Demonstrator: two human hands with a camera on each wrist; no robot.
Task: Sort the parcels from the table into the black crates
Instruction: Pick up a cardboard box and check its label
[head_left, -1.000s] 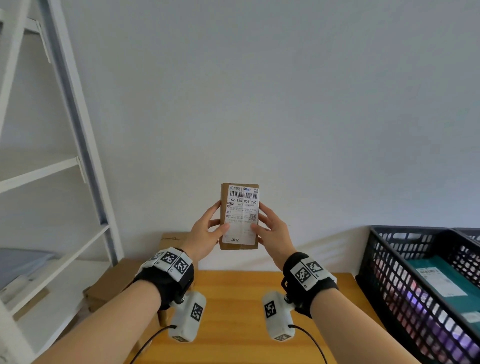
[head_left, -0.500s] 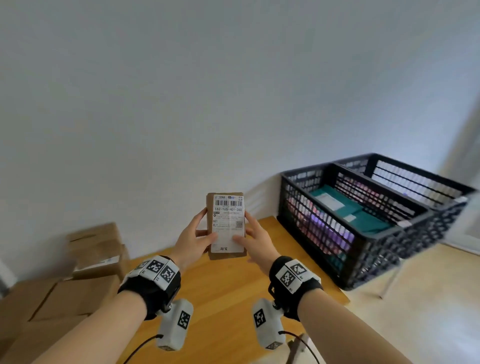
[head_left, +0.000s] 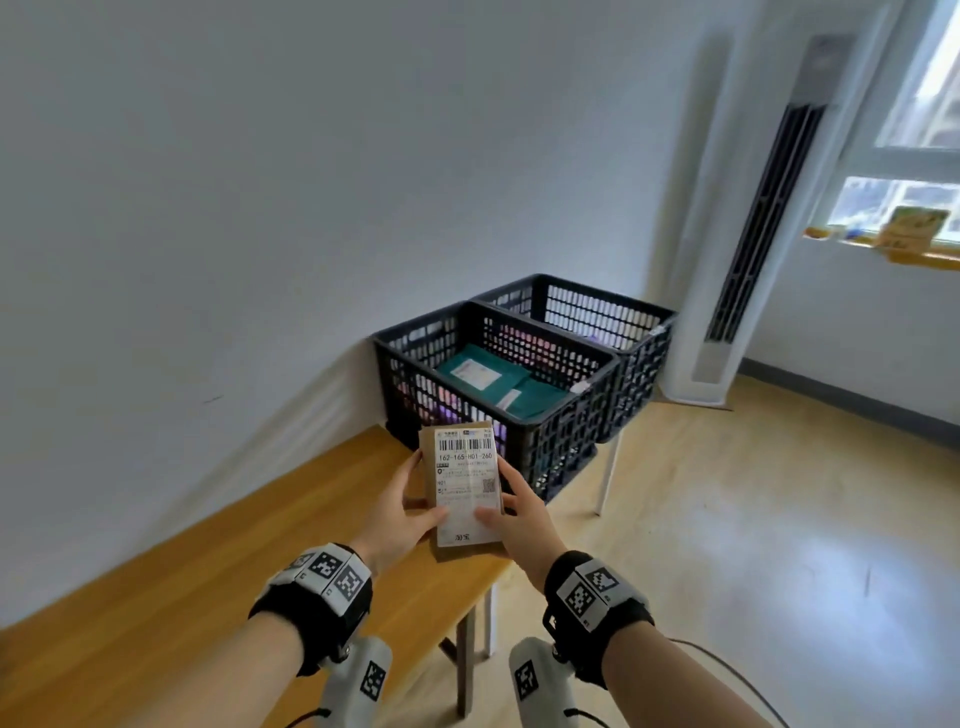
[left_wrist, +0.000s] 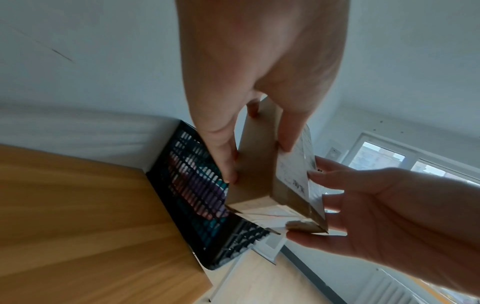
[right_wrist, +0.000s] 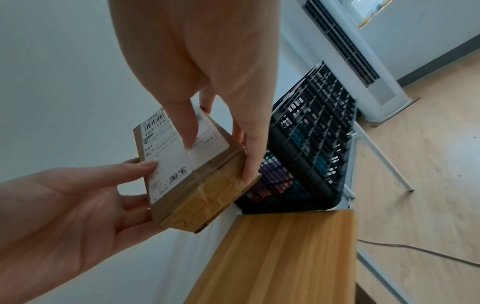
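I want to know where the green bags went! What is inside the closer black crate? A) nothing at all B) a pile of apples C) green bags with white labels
C: the closer black crate holds green bags with white labels; the brown parcel is not in yet, held by both hands, left and right.

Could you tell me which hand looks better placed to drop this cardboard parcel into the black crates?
Probably the right hand: both hands grip the parcel, but the black crates sit ahead and to the right, on its side.
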